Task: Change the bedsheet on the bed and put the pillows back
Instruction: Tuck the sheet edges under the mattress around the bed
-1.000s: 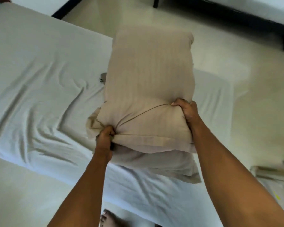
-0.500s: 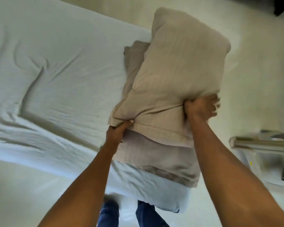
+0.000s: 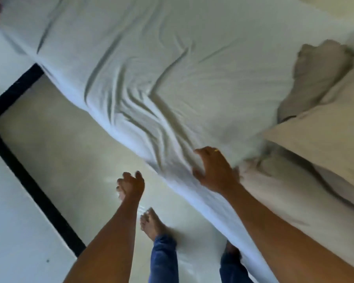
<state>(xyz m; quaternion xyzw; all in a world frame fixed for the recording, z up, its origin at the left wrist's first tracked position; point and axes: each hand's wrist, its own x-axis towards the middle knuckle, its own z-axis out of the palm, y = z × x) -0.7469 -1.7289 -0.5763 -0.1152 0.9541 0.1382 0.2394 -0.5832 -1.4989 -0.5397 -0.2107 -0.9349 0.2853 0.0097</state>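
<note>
Pillows: two beige fabric pillows (image 3: 325, 127) lie stacked at the bed's right end on the wrinkled white bedsheet (image 3: 151, 68); step judged sheet-smoothing. Right hand (image 3: 215, 170) arched on the sheet at the mattress edge, pinching or pressing I cannot tell; left hand (image 3: 131, 184) loosely curled over the floor, empty; next move calls for pulling the creases flat; no containers in view.

Both hands have let go of the beige striped pillow (image 3: 325, 129), which now lies at the bed's right end on top of the 2nd pillow (image 3: 313, 78). The right hand (image 3: 215, 170) has moved to the near edge of the wrinkled white sheet (image 3: 151, 68), fingers curved, grip unclear w/ the blur. The left hand (image 3: 131, 184) has dropped back over the floor, holding nothing.
</note>
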